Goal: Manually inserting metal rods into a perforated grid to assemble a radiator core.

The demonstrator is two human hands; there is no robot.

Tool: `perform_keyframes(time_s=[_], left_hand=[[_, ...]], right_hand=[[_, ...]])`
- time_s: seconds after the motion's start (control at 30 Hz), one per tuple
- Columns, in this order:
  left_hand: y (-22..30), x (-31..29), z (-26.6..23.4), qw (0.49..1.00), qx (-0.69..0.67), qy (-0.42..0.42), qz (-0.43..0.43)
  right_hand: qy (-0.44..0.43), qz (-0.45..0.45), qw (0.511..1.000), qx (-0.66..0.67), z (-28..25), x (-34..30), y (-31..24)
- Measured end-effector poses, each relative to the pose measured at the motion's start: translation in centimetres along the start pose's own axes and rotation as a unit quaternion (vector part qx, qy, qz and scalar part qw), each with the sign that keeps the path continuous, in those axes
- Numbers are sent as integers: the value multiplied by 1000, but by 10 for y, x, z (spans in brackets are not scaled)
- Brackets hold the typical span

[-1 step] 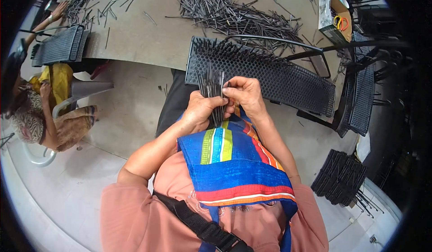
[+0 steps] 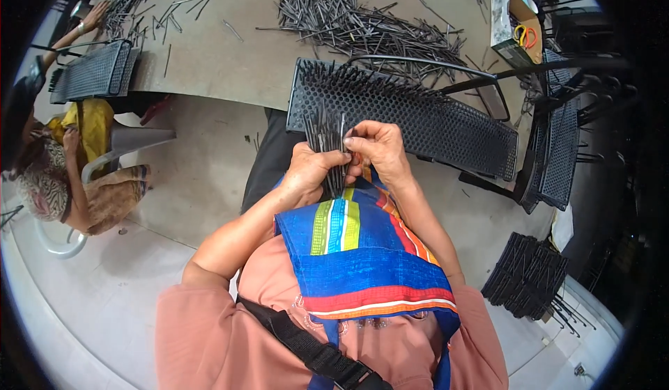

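My left hand is wrapped round a bundle of thin black sticks, held upright in front of my apron with the tips fanned out at the top. At the bundle's right side, my right hand is closed in a pinch, thumb against fingers. Whatever lies between those fingertips is too small to make out. Just beyond both hands is a tilted black perforated rack, full of small round holes. Along its far edge, short black sticks stand up in the holes.
A large heap of black sticks lies on the table. At the right stands an open box with yellow-and-red-handled scissors. More perforated racks are beside it. Another person sits at the left by another rack.
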State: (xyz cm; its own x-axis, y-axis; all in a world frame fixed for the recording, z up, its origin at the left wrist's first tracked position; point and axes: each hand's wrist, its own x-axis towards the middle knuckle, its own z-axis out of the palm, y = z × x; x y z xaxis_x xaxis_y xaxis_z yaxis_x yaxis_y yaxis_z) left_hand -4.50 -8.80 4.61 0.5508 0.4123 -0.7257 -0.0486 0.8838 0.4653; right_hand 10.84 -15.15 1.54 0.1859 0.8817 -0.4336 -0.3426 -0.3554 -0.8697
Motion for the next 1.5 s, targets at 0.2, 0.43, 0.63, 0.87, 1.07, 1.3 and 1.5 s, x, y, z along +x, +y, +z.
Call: perform_keyframes(time_s=[0.2, 0.43, 0.63, 0.87, 1.07, 1.3, 1.5], left_hand=[[-17, -13, -4, 999, 21, -19, 19], [-30, -21, 1, 994, 79, -31, 64], [-28, -18, 5, 994, 99, -21, 43], [-31, -2, -3, 989, 110, 4, 98], [-25, 4, -4, 992, 107, -34, 59], [-27, 11, -2, 986, 147, 8, 79], [-25, 19, -15, 996, 74, 49, 29]], right_hand=[[-7, -10, 999, -47, -2, -24, 8], [17, -80, 990, -118, -5, -44, 12], [6, -58, 996, -71, -8, -39, 15], [13, -66, 997, -31, -13, -25, 16], [3, -12, 1000, 20, -16, -18, 23], [-11, 29, 999, 27, -26, -9, 32], [80, -43, 994, 53, -35, -10, 20]])
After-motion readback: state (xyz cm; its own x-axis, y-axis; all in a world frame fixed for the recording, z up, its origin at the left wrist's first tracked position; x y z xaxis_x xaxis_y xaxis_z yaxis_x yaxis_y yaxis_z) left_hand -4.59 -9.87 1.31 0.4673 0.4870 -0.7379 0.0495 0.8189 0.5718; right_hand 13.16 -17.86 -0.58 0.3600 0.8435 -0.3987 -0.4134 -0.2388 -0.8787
